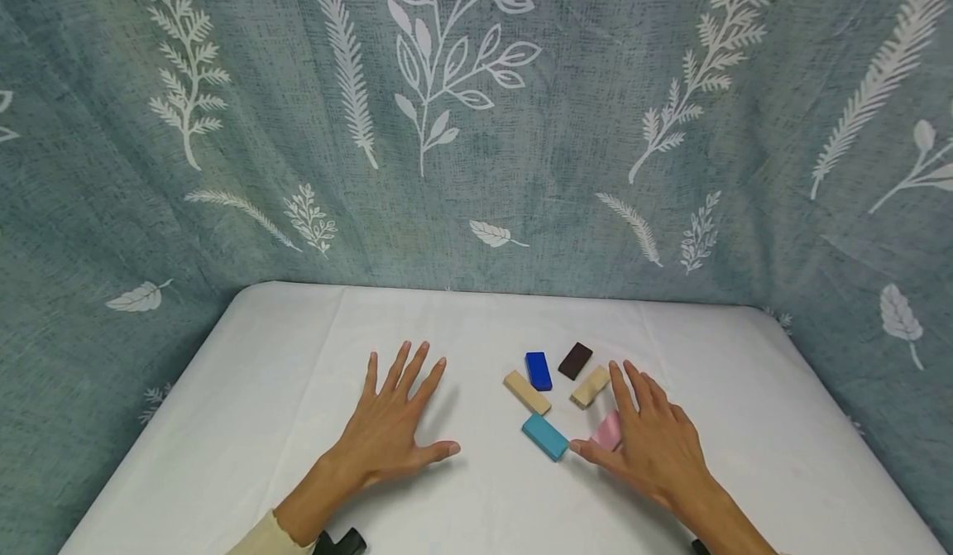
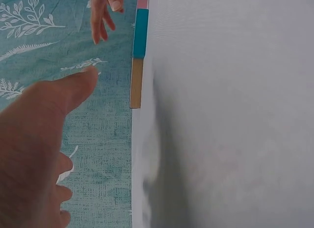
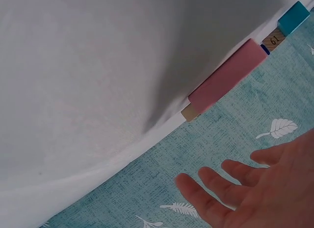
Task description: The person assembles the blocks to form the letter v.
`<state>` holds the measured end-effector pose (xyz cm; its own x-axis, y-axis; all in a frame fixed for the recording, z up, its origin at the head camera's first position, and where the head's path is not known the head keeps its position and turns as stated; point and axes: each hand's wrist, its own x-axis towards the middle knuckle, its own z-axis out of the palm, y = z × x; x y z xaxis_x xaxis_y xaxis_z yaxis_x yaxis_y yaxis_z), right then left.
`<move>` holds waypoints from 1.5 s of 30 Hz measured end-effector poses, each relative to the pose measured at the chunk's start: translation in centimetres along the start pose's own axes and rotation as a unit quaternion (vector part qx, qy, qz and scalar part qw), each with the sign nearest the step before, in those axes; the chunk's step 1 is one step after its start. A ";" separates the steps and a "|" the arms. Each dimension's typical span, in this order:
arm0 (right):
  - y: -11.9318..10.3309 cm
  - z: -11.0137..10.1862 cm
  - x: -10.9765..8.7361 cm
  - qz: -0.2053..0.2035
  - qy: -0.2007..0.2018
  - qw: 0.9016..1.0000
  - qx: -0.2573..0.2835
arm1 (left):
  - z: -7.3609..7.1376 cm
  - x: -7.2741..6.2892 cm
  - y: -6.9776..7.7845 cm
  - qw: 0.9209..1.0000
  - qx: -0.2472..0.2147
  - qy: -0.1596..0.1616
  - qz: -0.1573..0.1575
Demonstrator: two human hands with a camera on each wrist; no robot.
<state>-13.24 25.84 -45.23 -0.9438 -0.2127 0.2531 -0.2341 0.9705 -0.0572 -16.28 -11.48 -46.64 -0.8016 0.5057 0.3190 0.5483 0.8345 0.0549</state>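
Several small rectangular blocks lie loosely grouped on the white tabletop: a dark blue block (image 1: 538, 371), a dark brown block (image 1: 576, 361), two plain wooden blocks (image 1: 527, 392) (image 1: 591, 387), a teal block (image 1: 545, 437) and a pink block (image 1: 608, 431). My right hand (image 1: 658, 443) hovers with spread fingers over the right side of the group, partly covering the pink block; it grips nothing. Left of the blocks, my left hand (image 1: 395, 427) is spread above the cloth, holding nothing. In the right wrist view, one wooden block (image 3: 274, 41) shows a printed number.
A white cloth (image 1: 476, 505) covers the table, its far edge meeting a blue-green leaf-patterned curtain (image 1: 566, 208) that also hangs along both sides. A black strap piece (image 1: 342, 543) shows at my left wrist.
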 end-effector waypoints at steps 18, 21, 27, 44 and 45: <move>0.1 -0.2 -0.4 0.025 -0.020 0.999 0.013 | 0.1 0.2 0.7 0.999 -0.049 -0.019 -0.008; 0.0 -0.2 -0.4 0.029 -0.027 0.999 0.015 | 0.0 0.2 0.8 0.997 -0.063 -0.032 -0.013; 0.1 -0.3 -0.5 0.034 -0.036 0.999 0.017 | -0.1 0.2 1.0 0.995 -0.087 -0.051 -0.022; 0.1 -0.3 -0.5 0.049 -0.042 0.998 0.009 | -0.1 0.4 1.2 0.990 -0.127 -0.053 -0.039; 0.1 -0.3 -0.5 0.051 -0.043 0.998 0.007 | -0.1 0.4 1.2 0.990 -0.127 -0.051 -0.039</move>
<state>-12.75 26.08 -45.05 -0.9792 -0.1222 0.1622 -0.1384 0.9861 -0.0925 -15.94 -10.26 -46.34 -0.8567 0.4721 0.2080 0.5156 0.7964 0.3160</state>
